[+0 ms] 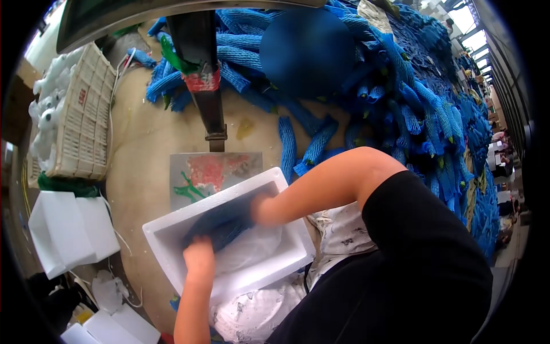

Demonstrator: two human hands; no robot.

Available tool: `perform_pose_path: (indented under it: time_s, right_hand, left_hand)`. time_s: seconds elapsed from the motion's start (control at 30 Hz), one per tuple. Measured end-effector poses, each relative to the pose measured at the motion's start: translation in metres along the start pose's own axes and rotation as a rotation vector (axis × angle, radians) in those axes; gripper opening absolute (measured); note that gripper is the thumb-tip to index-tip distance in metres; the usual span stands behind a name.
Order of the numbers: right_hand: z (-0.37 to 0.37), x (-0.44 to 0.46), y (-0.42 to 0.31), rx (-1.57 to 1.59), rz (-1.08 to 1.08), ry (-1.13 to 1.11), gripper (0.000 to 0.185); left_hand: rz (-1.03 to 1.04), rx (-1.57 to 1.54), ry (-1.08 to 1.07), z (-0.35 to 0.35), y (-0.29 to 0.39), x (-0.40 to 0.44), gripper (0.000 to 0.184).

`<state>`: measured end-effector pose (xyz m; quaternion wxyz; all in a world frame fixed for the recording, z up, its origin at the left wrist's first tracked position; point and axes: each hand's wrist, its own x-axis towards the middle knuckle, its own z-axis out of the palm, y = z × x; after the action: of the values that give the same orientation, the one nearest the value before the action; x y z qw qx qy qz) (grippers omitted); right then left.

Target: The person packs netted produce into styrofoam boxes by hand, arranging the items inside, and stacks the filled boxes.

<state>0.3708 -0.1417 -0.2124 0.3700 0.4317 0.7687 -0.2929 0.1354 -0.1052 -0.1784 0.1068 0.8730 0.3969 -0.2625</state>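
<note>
A white foam box (153,229) sits tilted in front of me, with a clear plastic liner (255,247) inside. In it lies a long blue net-wrapped piece (222,230), probably a vegetable, though the netting hides its kind. My left hand (199,252) closes on its near left end. At its other end, by the box's far right wall, is my right hand (264,210), closed on it but smeared by motion. Part of the box rests over a metal scale plate (186,163) marked with red and green patches.
A dark post (200,97) rises behind the plate to a wide panel (126,17). Many blue net-wrapped pieces (240,57) with green tips pile up behind and to the right. Leftward stand a white plastic crate (83,109) and more foam boxes (71,232). People are far right.
</note>
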Motion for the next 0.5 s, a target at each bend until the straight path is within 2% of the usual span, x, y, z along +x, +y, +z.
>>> perform_pose_path:
  time_s: [0.07,0.13,0.17,0.23,0.27,0.3,0.37,0.4,0.43,0.47,0.5]
  right_hand:
    - [-0.004,0.002,-0.013,0.059,0.101,0.004,0.020]
    - [0.002,0.069,-0.025,0.016,0.163,0.044,0.023]
    - [0.011,0.103,-0.027,-0.098,0.094,0.031,0.026]
    - [-0.034,0.010,-0.002,-0.122,-0.277,0.055,0.016]
    - [-0.033,0.025,-0.003,-0.198,-0.368,-0.043,0.017]
    - [-0.027,0.034,0.004,-0.211,-0.363,-0.027,0.017]
    - [-0.014,0.049,0.007,-0.307,-0.441,0.160,0.021]
    - [-0.014,0.051,0.002,-0.251,-0.399,0.134,0.023]
    - [-0.035,0.020,0.001,-0.057,-0.325,0.075,0.024]
    - [-0.061,-0.016,-0.003,-0.058,-0.324,-0.039,0.023]
    - [-0.048,-0.042,-0.005,-0.080,-0.355,0.160,0.021]
  left_hand:
    - [0.046,-0.115,0.066,0.002,-0.017,-0.017,0.027]
    - [0.023,-0.089,0.056,0.017,-0.019,-0.012,0.030]
    - [0.014,-0.050,0.043,0.026,-0.018,-0.007,0.032]
    - [0.028,-0.059,0.023,0.030,-0.015,-0.001,0.033]
    - [0.002,-0.063,0.020,0.028,-0.018,-0.003,0.035]
    - [-0.009,-0.053,0.035,0.022,-0.019,-0.001,0.035]
    - [0.019,-0.098,0.009,0.008,-0.015,-0.006,0.032]
    - [0.065,-0.081,0.018,-0.010,-0.003,-0.005,0.030]
    - [0.212,-0.124,0.189,-0.028,0.014,0.002,0.026]
    - [0.313,-0.232,0.380,-0.033,0.035,0.013,0.022]
    - [0.415,-0.341,0.413,-0.035,0.052,0.027,0.020]
